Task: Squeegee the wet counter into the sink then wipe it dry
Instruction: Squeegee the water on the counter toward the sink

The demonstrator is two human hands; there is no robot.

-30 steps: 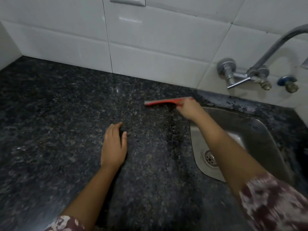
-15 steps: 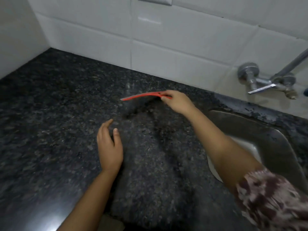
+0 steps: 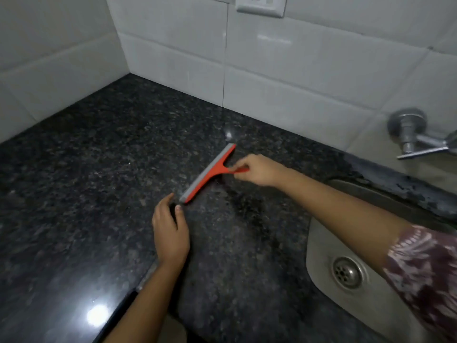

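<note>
1. Hidden/cut off: the steel wall tap [image 3: 418, 137] runs out of frame at the right edge; the right forearm covers part of the stainless steel sink [image 3: 321, 246]; the end of the handle of the red T-shaped squeegee with grey rubber blade [image 3: 210, 173] is buried in the right hand [image 3: 259, 169]. Whether the dark speckled granite counter [image 3: 99, 181] is wet is hard to tell – only glare spots show.
2. Versus 0.5 s ago: the blade was seen edge-on, roughly level across the frame; it now runs diagonally. A white wall socket [image 3: 261, 4] has come into view at the top.
3. Orientation: the blade's long axis runs from near-left to far-right, blade down on the counter left of the sink, handle pointing right toward the sink.
4. Fingers: right hand pinches the handle; left hand [image 3: 170, 231] rests flat on the counter, fingers together, tips just beside the blade's near end – contact unclear.
</note>
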